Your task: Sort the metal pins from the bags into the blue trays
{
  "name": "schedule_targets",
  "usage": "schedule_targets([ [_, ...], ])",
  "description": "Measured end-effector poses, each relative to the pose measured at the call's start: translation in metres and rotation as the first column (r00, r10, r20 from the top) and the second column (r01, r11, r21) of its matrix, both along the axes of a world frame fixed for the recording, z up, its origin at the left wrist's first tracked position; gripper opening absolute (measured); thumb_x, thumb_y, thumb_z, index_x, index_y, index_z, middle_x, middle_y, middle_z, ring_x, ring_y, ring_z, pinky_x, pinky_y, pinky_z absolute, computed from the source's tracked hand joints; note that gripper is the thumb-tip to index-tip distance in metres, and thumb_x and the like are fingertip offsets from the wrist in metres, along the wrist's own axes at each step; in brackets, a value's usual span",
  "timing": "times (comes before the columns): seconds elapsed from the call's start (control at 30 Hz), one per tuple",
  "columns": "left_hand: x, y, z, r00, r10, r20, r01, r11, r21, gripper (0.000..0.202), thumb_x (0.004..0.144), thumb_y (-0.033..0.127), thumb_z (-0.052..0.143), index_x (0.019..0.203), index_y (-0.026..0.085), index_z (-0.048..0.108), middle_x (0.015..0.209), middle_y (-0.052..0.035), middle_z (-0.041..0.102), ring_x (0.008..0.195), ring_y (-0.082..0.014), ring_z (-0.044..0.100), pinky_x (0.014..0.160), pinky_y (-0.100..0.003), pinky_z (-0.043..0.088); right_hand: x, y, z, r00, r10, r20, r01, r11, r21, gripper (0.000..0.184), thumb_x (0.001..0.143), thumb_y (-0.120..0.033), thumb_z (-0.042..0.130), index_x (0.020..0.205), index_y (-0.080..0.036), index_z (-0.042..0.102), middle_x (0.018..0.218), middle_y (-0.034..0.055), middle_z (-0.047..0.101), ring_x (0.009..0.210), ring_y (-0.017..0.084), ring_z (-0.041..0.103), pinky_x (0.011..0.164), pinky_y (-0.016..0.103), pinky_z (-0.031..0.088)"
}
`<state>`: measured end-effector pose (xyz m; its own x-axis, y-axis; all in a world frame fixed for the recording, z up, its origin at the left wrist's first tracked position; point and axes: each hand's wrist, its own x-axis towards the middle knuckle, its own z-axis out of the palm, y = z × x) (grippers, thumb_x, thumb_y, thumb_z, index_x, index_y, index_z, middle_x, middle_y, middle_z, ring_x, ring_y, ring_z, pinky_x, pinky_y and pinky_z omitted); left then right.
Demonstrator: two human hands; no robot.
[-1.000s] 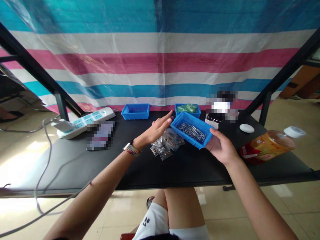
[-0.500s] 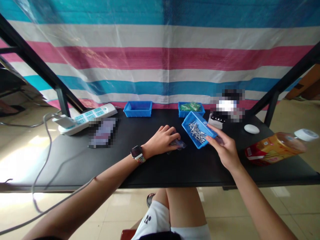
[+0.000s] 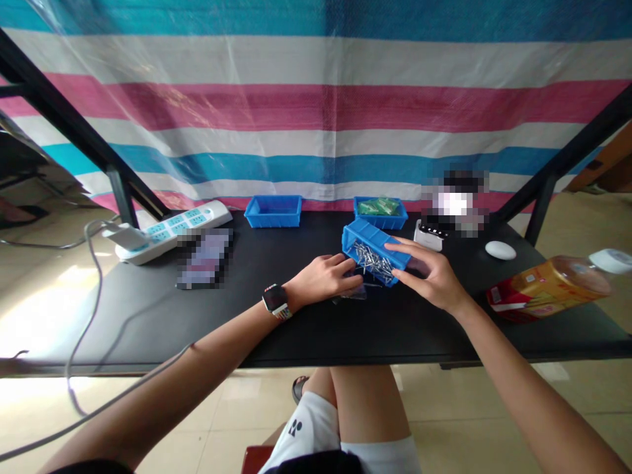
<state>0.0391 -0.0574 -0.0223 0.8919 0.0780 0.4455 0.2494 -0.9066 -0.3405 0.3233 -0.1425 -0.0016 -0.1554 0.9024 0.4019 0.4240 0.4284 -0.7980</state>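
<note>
My right hand (image 3: 428, 276) grips a small blue bin (image 3: 371, 241) and tips it steeply to the left, so the metal pins (image 3: 371, 260) inside slide toward its lower edge. My left hand (image 3: 326, 280) rests with curled fingers on a heap of small clear plastic bags (image 3: 354, 293) lying on the black table (image 3: 148, 316), right under the tipped bin. A watch sits on my left wrist.
At the back of the table stand an empty blue bin (image 3: 273, 210) and a blue bin with green parts (image 3: 380, 210). A white power strip (image 3: 165, 230) lies at the left; a white device (image 3: 428, 236), a white puck (image 3: 500, 249) and a drink bottle (image 3: 548, 284) are at the right.
My right hand has swung the bin of pins leftward and tipped it over toward my left hand. My left hand dropped from open above the bags to curled on them.
</note>
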Motion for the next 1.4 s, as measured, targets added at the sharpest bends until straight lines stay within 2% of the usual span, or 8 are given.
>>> schedule_targets([
  [0.17,0.002,-0.001,0.002,0.999,-0.034,0.012,0.034,0.998,0.048,0.015,0.111,0.031,0.056,0.107,0.023,0.067,0.099,-0.0062,0.067,0.08,-0.0171,0.058,0.066,-0.029,0.042,0.007,0.016,0.019,0.983,0.134,0.126,-0.142,0.988,0.054,0.044,0.093,-0.026,0.077,0.136,-0.033,0.076,0.155,0.005,0.065,0.144,0.034,0.061,0.117,0.051,0.056],
  [0.37,0.003,0.0,-0.002,0.996,-0.084,0.022,0.084,0.996,-0.011,0.027,0.11,0.045,0.056,0.105,0.022,0.069,0.101,-0.0074,0.066,0.084,-0.0186,0.059,0.071,-0.03,0.045,0.008,0.02,0.035,0.947,0.149,0.284,-0.188,0.976,0.112,0.047,0.091,-0.021,0.075,0.136,-0.031,0.076,0.155,0.0052,0.065,0.144,0.033,0.062,0.122,0.052,0.051],
  [0.73,0.001,-0.002,0.0,0.997,0.025,-0.068,-0.039,0.975,-0.217,0.052,0.104,0.065,0.054,0.124,0.02,0.07,0.122,-0.0147,0.068,0.101,-0.0269,0.061,0.082,-0.038,0.052,0.01,0.019,0.049,0.97,0.043,0.24,-0.067,0.994,0.092,0.042,0.084,-0.03,0.082,0.126,-0.033,0.081,0.152,0.0015,0.067,0.143,0.037,0.062,0.126,0.059,0.044],
  [0.93,0.002,-0.005,0.006,0.997,0.06,-0.039,-0.07,0.943,-0.326,0.058,0.097,0.067,0.059,0.125,0.018,0.07,0.127,-0.0158,0.068,0.109,-0.0308,0.059,0.092,-0.044,0.052,0.02,0.028,0.047,0.995,-0.065,0.077,0.056,0.993,0.104,0.043,0.085,-0.037,0.081,0.127,-0.03,0.08,0.145,0.0049,0.072,0.139,0.037,0.063,0.121,0.057,0.048],
  [1.07,0.002,-0.004,0.007,0.997,0.07,-0.014,-0.07,0.927,-0.368,0.064,0.093,0.07,0.062,0.128,0.017,0.069,0.129,-0.0166,0.067,0.112,-0.0324,0.059,0.097,-0.047,0.05,0.014,0.058,0.042,0.981,-0.149,-0.122,0.155,0.987,0.04,0.044,0.084,-0.042,0.078,0.125,-0.026,0.078,0.128,0.0066,0.077,0.118,0.034,0.071,0.104,0.051,0.058],
  [1.17,0.002,-0.005,0.007,0.997,0.081,-0.008,-0.078,0.919,-0.387,0.063,0.091,0.067,0.066,0.129,0.018,0.068,0.132,-0.0168,0.067,0.117,-0.0345,0.058,0.101,-0.049,0.048,0.002,0.098,0.039,0.96,-0.211,-0.184,0.204,0.977,-0.058,0.04,0.09,-0.048,0.064,0.122,-0.024,0.073,0.112,0.0063,0.076,0.103,0.03,0.071,0.087,0.044,0.061],
  [1.3,0.001,-0.009,0.01,0.998,0.059,0.011,-0.05,0.914,-0.403,0.063,0.091,0.065,0.067,0.133,0.018,0.067,0.136,-0.0172,0.066,0.13,-0.0384,0.054,0.108,-0.052,0.046,-0.021,0.159,0.043,0.958,-0.277,-0.081,0.268,0.958,-0.101,0.032,0.099,-0.051,0.047,0.098,-0.023,0.063,0.086,0.0035,0.064,0.091,0.026,0.063,0.085,0.04,0.057],
  [1.4,0.001,-0.01,0.012,1.0,0.004,0.021,0.005,0.913,-0.408,0.054,0.095,0.053,0.065,0.137,0.02,0.066,0.139,-0.0165,0.064,0.135,-0.0376,0.052,0.113,-0.054,0.043,-0.045,0.196,0.051,0.958,-0.286,0.034,0.288,0.949,-0.124,0.025,0.1,-0.041,0.048,0.082,-0.024,0.051,0.078,0.0015,0.054,0.085,0.023,0.058,0.089,0.038,0.053],
])
